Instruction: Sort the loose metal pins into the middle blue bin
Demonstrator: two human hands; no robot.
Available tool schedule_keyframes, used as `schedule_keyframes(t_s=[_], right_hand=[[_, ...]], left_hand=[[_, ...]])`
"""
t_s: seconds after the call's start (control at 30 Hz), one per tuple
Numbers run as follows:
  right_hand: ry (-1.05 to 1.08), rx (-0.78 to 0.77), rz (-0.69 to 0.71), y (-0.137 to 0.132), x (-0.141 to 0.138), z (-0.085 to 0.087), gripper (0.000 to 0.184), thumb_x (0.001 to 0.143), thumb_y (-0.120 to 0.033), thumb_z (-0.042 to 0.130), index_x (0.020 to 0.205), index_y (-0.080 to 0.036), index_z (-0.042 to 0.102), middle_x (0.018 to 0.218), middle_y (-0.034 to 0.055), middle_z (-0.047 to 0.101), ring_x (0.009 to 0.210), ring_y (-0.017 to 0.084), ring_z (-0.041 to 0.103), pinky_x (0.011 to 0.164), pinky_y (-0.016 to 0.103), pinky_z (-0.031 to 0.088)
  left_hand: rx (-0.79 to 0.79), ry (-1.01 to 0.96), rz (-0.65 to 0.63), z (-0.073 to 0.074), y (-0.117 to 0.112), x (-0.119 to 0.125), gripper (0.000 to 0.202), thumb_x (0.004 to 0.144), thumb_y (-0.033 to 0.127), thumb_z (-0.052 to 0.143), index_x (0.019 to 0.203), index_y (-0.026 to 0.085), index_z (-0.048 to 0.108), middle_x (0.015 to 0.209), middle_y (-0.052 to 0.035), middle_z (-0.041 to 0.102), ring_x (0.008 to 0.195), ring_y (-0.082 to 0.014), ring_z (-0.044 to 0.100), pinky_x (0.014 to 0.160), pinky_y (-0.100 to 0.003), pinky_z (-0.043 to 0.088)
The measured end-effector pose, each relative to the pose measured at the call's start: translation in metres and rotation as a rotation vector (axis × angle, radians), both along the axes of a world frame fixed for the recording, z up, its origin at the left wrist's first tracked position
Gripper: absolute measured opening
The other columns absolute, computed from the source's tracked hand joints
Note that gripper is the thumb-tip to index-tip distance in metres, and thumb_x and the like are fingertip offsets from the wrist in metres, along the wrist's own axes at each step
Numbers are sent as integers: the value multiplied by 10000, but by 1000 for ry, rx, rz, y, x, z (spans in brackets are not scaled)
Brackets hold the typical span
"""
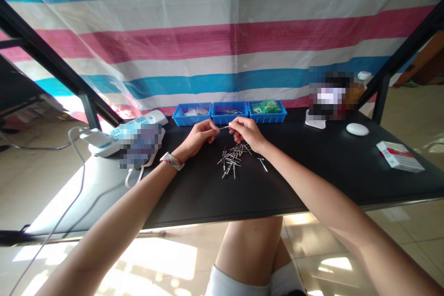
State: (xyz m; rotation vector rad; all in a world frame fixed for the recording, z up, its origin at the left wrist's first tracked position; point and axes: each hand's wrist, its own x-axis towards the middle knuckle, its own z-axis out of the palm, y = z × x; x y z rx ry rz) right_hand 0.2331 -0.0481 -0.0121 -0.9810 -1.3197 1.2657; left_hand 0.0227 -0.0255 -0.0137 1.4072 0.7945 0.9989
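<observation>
A thin silvery blind rivet (224, 127) spans the gap between my two hands, level above the black table. My left hand (199, 138), with a woven bracelet at its wrist, pinches one end. The fingertips of my right hand (247, 132) close on the other end. Just below the hands lies a loose pile of blind rivets (231, 159), pointing in all directions. A couple of stray rivets (263, 165) rest to the right, near my right forearm.
Behind my hands stand three blue bins: the left bin (176, 118) holds clear bags, the middle bin (229, 120) rivets, the right bin (267, 118) a green bag. A power strip (156, 118) with cables sits left. A white oval object (357, 129) and a small box (398, 156) lie right.
</observation>
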Motion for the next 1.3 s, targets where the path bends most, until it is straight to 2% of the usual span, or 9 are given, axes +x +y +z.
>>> schedule_keyframes(t_s=[0.27, 0.47, 0.63, 1.0, 1.3], right_hand=[[14, 35, -15, 4, 0, -4, 352, 741, -479, 834, 802, -180, 660, 714, 1, 692, 475, 97, 587, 396, 194, 461], [61, 66, -27, 3, 0, -4, 283, 719, -393, 821, 826, -176, 675, 753, -4, 691, 522, 114, 638, 451, 226, 561], [70, 105, -51, 3, -1, -5, 236, 717, -345, 811, 814, -181, 673, 736, -22, 651, 540, 116, 646, 466, 238, 590], [33, 142, -45, 3, -2, -6, 208, 711, -313, 797, 796, -175, 667, 737, -20, 640, 548, 117, 646, 465, 233, 579], [65, 54, -71, -1, -2, -2, 210, 709, -318, 781, 812, -185, 655, 743, -32, 626, 529, 99, 612, 455, 224, 564]], left_hand=[[-7, 8, 12, 1, 0, 1, 326, 727, 342, 900, 775, 168, 628, 625, 25, 584, 529, -90, 516, 506, -222, 387], [-63, 0, 9, 0, 2, -1, 295, 767, 365, 848, 776, 161, 634, 667, 14, 590, 551, -96, 538, 513, -219, 417], [-89, -17, -5, -4, 6, -3, 281, 812, 383, 810, 797, 159, 641, 714, 5, 599, 569, -97, 550, 518, -221, 426], [-83, 5, -7, -4, 5, -3, 276, 810, 383, 808, 816, 159, 647, 717, 8, 604, 579, -98, 554, 533, -223, 436], [-27, 4, -16, 2, 0, -2, 268, 792, 341, 826, 819, 175, 618, 677, 26, 581, 566, -99, 550, 536, -220, 430]])
